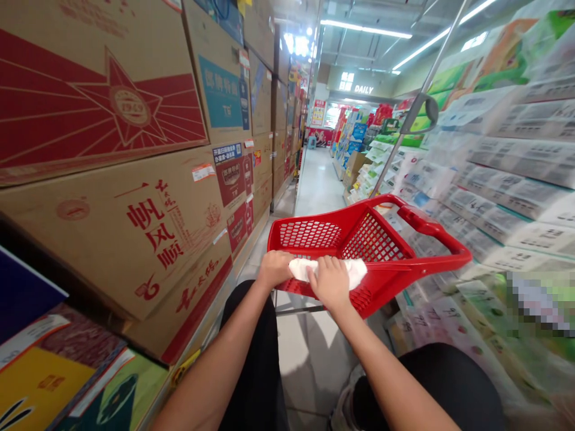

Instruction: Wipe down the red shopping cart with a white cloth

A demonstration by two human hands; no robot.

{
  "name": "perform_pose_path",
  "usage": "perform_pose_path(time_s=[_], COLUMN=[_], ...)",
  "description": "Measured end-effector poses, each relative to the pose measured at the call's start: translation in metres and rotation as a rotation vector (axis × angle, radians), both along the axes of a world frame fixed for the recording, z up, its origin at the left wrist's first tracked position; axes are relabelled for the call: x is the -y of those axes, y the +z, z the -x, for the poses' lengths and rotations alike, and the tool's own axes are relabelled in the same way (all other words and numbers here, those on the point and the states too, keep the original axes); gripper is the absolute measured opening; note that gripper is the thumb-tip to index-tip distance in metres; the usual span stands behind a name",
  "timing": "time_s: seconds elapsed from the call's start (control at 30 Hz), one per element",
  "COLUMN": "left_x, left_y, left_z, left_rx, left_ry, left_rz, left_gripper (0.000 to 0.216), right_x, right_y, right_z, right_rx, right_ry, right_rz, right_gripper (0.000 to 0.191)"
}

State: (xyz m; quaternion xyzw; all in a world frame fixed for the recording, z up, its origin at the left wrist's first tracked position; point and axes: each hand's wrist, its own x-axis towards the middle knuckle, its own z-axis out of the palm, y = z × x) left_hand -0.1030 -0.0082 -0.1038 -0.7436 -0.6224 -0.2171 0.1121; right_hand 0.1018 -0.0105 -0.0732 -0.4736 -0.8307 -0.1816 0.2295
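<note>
A red plastic shopping basket (372, 239) stands tilted in front of me in a shop aisle, its mesh inside bare. My left hand (275, 268) is closed round the basket's near rim. My right hand (331, 281) presses a white cloth (354, 270) against that same rim, fingers curled over it. The cloth stretches between both hands. The basket's red handle (431, 230) juts out to the right.
Stacked brown cardboard cartons (148, 227) wall the left side. Shelves of wrapped tissue packs (503, 179) line the right. A metal pole (422, 96) slants up behind the basket. The tiled aisle floor (318, 179) runs ahead. My dark-trousered knees sit below.
</note>
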Motion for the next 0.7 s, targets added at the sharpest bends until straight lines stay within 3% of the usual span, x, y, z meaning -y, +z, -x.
perform_pose_path(time_s=[0.1, 0.17, 0.37, 0.47, 0.57, 0.7], left_x=[-0.001, -0.003, -0.009, -0.009, -0.006, 0.0], left_y=[0.0, -0.001, -0.005, -0.006, -0.006, -0.006], left_z=[0.002, 0.006, 0.02, 0.022, 0.019, 0.008], left_rx=[-0.008, -0.001, -0.013, -0.008, -0.001, 0.012], left_ry=[-0.012, -0.009, 0.023, 0.02, 0.007, -0.012], left_rz=[0.008, 0.009, -0.016, -0.024, -0.034, -0.032], left_gripper=[0.038, 0.039, 0.058, 0.062, 0.058, 0.049], right_x=[-0.001, -0.007, -0.032, -0.038, -0.036, -0.019], right_y=[-0.001, 0.005, 0.045, 0.056, 0.05, 0.024], right_z=[0.012, -0.008, -0.143, -0.183, -0.175, -0.1], right_rx=[0.033, 0.08, 0.214, 0.241, 0.197, 0.125], right_ry=[0.085, 0.083, -0.066, -0.073, -0.135, -0.099], right_rz=[0.035, 0.02, -0.135, -0.2, -0.234, -0.137], right_gripper=[0.035, 0.035, 0.034, 0.03, 0.029, 0.031])
